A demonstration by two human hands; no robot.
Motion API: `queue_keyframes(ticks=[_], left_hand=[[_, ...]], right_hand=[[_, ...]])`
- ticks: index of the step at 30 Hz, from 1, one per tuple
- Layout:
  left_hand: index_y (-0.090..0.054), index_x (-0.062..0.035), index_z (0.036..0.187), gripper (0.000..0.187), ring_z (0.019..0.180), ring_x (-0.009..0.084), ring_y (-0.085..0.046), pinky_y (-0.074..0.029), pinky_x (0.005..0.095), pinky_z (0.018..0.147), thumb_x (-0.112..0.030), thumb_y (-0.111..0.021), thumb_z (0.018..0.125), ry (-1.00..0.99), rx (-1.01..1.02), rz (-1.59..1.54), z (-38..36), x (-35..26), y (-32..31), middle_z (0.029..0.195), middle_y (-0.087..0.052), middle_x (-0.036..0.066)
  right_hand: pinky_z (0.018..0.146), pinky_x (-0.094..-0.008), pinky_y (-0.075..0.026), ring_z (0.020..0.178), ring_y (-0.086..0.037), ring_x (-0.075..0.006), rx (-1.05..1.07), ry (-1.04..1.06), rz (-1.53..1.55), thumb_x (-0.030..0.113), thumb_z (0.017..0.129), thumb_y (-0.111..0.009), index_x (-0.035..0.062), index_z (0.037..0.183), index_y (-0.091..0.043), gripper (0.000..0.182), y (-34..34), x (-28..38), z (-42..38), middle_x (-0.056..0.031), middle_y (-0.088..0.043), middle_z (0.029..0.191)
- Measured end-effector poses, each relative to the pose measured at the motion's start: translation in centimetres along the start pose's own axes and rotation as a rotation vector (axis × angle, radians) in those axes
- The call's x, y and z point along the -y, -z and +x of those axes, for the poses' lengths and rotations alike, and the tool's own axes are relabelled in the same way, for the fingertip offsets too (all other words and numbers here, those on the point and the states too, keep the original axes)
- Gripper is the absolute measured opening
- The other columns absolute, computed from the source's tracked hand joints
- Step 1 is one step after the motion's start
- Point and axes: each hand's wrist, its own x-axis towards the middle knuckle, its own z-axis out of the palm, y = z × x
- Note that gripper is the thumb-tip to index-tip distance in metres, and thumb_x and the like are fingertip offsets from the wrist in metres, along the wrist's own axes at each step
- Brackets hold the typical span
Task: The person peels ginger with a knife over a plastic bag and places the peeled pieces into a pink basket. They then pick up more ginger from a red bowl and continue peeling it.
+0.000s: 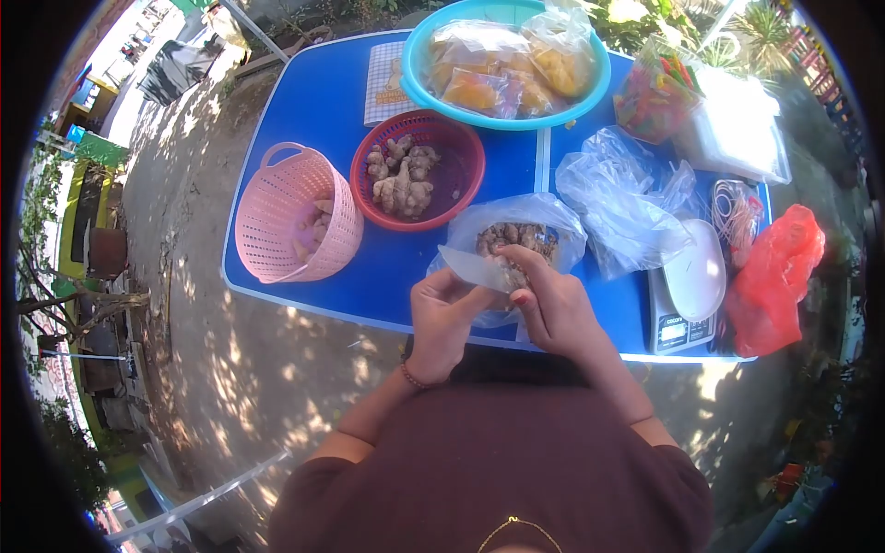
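Note:
A small translucent plastic bag point(472, 268) is held up flat between my hands at the table's near edge. My left hand point(442, 318) pinches its lower left side, and a bead bracelet circles that wrist. Closed at the bag's right end is my right hand point(558, 304), thumb and fingers together. Just behind them, a larger open clear plastic bag point(562, 217) holds brown ginger point(527, 236), partly hidden by my fingers. More ginger roots point(404, 184) lie in the red basket point(369, 205) to the left.
A pink basket point(295, 198) with some pale pieces stands at the left. A turquoise basin point(415, 88) of filled bags sits at the back. Crumpled clear plastic point(627, 207), a digital scale point(678, 334) bearing a white tray point(696, 267), and a red bag point(779, 286) are at the right.

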Motion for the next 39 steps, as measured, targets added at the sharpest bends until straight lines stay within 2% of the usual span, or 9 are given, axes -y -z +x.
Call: queue_keyframes(ticks=[11,14,17,20,26,29,32,33,39], left_hand=[[-0.063,0.0064,0.098,0.015,0.080,0.0142,-0.066,-0.055,0.0260,0.073,0.002,-0.065,0.083,-0.025,0.067,0.059,-0.2,0.1,0.5,0.092,-0.068,0.012],[-0.062,0.0054,0.098,0.015,0.077,0.0144,-0.067,-0.057,0.0249,0.069,0.001,-0.065,0.084,0.002,0.085,0.037,-0.2,0.4,0.6,0.091,-0.068,0.012],[-0.061,0.0049,0.101,0.017,0.076,0.0155,-0.067,-0.058,0.0239,0.068,0.000,-0.063,0.084,0.119,0.035,-0.100,0.0,0.0,0.3,0.091,-0.067,0.012],[-0.062,0.0041,0.102,0.019,0.083,0.0163,-0.066,-0.057,0.0263,0.072,-0.002,-0.063,0.085,0.201,0.043,-0.252,0.3,-0.3,0.4,0.096,-0.067,0.012],[-0.061,0.0033,0.108,0.023,0.089,0.0176,-0.065,-0.056,0.0283,0.076,-0.005,-0.062,0.086,0.264,0.130,-0.254,0.3,0.4,1.3,0.101,-0.066,0.013],[-0.061,0.0034,0.111,0.026,0.089,0.0171,-0.065,-0.056,0.0273,0.075,-0.005,-0.062,0.086,0.281,0.183,-0.254,0.3,0.0,1.1,0.102,-0.065,0.013],[-0.056,0.0046,0.115,0.029,0.085,0.0159,-0.067,-0.058,0.0228,0.068,-0.007,-0.059,0.089,0.319,0.141,-0.351,0.7,0.1,1.1,0.101,-0.065,0.013],[-0.054,0.0052,0.117,0.030,0.083,0.0155,-0.067,-0.058,0.0209,0.065,-0.007,-0.058,0.090,0.336,0.113,-0.394,0.7,0.2,1.2,0.100,-0.065,0.013],[-0.042,0.0043,0.130,0.045,0.085,0.0134,-0.067,-0.059,0.0191,0.071,-0.015,-0.056,0.093,0.362,0.073,-0.489,0.7,0.4,1.2,0.110,-0.061,0.013]], right_hand=[[0.057,-0.0405,-0.051,0.073,-0.063,-0.0363,-0.099,0.001,-0.141,0.030,0.097,-0.044,0.0025,0.119,-0.045,0.035,-1.3,0.2,-0.1,-0.0169,-0.062,0.096],[0.062,-0.0394,-0.050,0.076,-0.064,-0.0380,-0.088,-0.066,-0.090,0.031,0.098,-0.040,-0.0018,0.117,-0.047,0.038,-1.0,0.2,-0.1,-0.0229,-0.062,0.097],[0.058,-0.0408,-0.050,0.073,-0.063,-0.0367,-0.091,-0.056,0.172,0.031,0.097,-0.043,0.0013,0.119,-0.045,0.037,-1.0,-0.6,-0.2,-0.0179,-0.062,0.096],[0.059,-0.0410,-0.050,0.074,-0.063,-0.0372,-0.095,0.024,0.228,0.031,0.097,-0.043,0.0009,0.119,-0.045,0.037,-0.5,0.1,0.2,-0.0181,-0.062,0.098],[0.060,-0.0407,-0.051,0.076,-0.064,-0.0366,-0.053,-0.011,-0.065,0.031,0.097,-0.043,0.0010,0.120,-0.045,0.037,0.0,0.6,0.0,-0.0177,-0.062,0.101],[0.059,-0.0399,-0.051,0.075,-0.064,-0.0366,-0.059,-0.057,-0.039,0.031,0.097,-0.044,0.0009,0.119,-0.045,0.038,-0.2,-0.2,-0.2,-0.0173,-0.063,0.099],[0.058,-0.0393,-0.050,0.075,-0.064,-0.0367,-0.066,-0.027,0.254,0.031,0.096,-0.045,0.0005,0.122,-0.044,0.040,-0.3,-0.5,-0.1,-0.0173,-0.064,0.096],[0.058,-0.0391,-0.050,0.076,-0.065,-0.0364,-0.075,-0.005,0.226,0.031,0.096,-0.045,0.0004,0.124,-0.043,0.042,-0.4,-0.4,0.0,-0.0176,-0.064,0.096],[0.054,-0.0365,-0.050,0.073,-0.065,-0.0326,-0.061,0.055,-0.051,0.031,0.096,-0.046,0.0015,0.134,-0.039,0.049,0.0,0.4,-0.1,-0.0190,-0.063,0.104]])
